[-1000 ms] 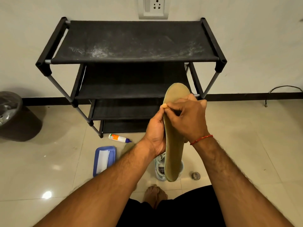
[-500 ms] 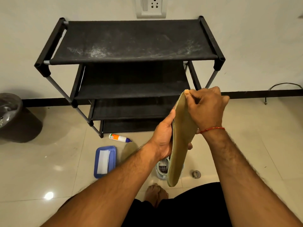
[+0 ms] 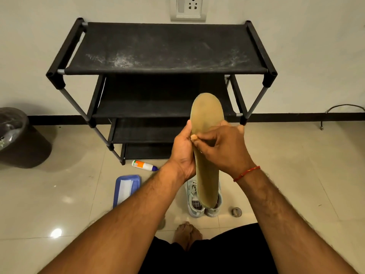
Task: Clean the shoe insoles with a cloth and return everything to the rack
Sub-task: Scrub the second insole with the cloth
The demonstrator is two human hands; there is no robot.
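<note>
Back down from the insole [image 3: 207, 111] tip, our right hand [image 3: 223, 151] now pinches its left edge mid-length; our left hand [image 3: 182, 153] grips it upright over the shoes [image 3: 192, 206]. Blue tray [image 3: 136, 177] (white cloth [image 3: 124, 187] inside) lies left, rack [image 3: 167, 50] behind.

The right hand [image 3: 223, 149] has slid from the far tip of the insole [image 3: 207, 109] to its middle, the insole now turned broadside.
</note>
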